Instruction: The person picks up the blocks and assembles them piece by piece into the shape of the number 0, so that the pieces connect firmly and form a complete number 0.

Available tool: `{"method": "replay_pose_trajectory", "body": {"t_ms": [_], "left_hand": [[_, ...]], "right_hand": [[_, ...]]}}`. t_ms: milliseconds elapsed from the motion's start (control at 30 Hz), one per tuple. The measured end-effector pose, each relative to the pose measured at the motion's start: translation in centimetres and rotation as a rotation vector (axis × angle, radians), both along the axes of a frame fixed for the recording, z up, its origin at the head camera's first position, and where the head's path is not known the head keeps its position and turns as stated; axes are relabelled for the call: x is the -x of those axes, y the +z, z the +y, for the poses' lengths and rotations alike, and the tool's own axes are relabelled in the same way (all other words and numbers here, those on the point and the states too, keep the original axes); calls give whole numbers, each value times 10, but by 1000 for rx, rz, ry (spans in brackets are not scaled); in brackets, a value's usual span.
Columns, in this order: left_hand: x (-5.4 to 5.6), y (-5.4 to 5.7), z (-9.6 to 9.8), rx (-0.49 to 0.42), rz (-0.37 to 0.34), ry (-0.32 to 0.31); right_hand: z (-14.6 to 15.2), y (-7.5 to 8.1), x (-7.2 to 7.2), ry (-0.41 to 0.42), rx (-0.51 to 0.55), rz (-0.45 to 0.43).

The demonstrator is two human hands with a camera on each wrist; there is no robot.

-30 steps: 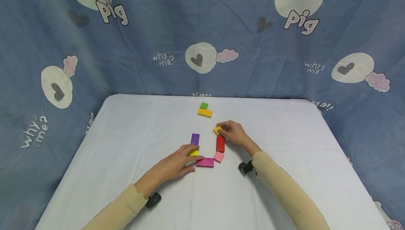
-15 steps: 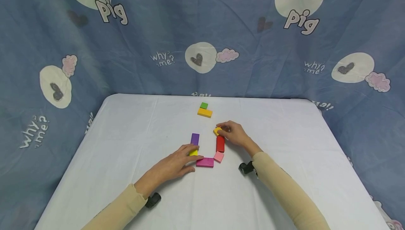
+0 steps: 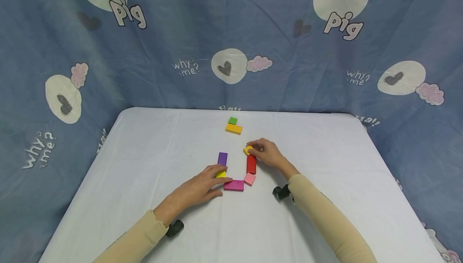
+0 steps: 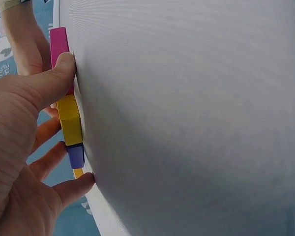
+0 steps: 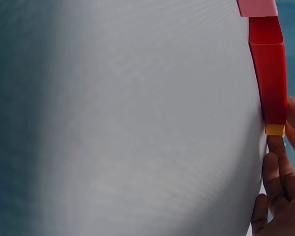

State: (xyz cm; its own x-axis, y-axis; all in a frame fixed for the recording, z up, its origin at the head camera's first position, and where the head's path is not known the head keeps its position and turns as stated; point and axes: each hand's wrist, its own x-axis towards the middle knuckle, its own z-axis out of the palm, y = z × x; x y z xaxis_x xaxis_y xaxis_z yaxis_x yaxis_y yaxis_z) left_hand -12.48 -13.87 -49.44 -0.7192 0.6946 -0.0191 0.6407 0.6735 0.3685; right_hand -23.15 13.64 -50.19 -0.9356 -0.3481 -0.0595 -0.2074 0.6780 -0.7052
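Note:
My right hand pinches a small yellow-orange block at the far end of a red block. A pink block sits at the red block's near end, turned at an angle. My left hand lies with fingers spread over a yellow block and the left end of a magenta block. Beyond the yellow block is a purple block. In the left wrist view the thumb lies against the magenta block, and the yellow block shows beside it.
Farther back on the white tabletop, a green block touches a longer orange-yellow block. A blue patterned cloth hangs behind the table. Dark wrist cameras sit under both sleeves.

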Motion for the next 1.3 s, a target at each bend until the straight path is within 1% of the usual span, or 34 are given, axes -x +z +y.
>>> {"method": "replay_pose_trajectory", "body": {"t_ms": [200, 300, 400, 467, 500, 600, 700, 767, 900, 967, 1033, 1167, 1300], "left_hand": [[-1, -1, 1, -16, -11, 1], [-2, -1, 1, -17, -16, 3], [-2, -1, 1, -21, -10, 0], [-3, -1, 1, -19, -6, 0], [-3, -1, 1, -18, -7, 0], [-3, -1, 1, -13, -12, -1], [-3, 0, 1, -16, -1, -9], [-2, 0, 1, -19, 16, -12], [-2, 0, 0, -26, 37, -13], [-2, 1, 0, -28, 31, -13], [-2, 1, 0, -25, 19, -13], [-2, 1, 0, -16, 20, -13], [-1, 1, -1, -7, 31, -11]], "right_hand": [[2, -3, -2, -9, 23, 13], [5, -3, -4, -14, 47, 69], [10, -2, -10, -7, 53, 164], [13, 0, -18, 26, 31, 236], [15, 2, -23, 48, 4, 274], [21, 8, -42, 137, -117, 375], [25, 13, -64, 242, -242, 447], [26, 14, -77, 312, -292, 476], [25, 15, -99, 406, -365, 508], [24, 14, -107, 432, -400, 506], [23, 12, -114, 448, -443, 485], [20, 9, -123, 460, -468, 472], [19, 9, -127, 458, -461, 476]]}}
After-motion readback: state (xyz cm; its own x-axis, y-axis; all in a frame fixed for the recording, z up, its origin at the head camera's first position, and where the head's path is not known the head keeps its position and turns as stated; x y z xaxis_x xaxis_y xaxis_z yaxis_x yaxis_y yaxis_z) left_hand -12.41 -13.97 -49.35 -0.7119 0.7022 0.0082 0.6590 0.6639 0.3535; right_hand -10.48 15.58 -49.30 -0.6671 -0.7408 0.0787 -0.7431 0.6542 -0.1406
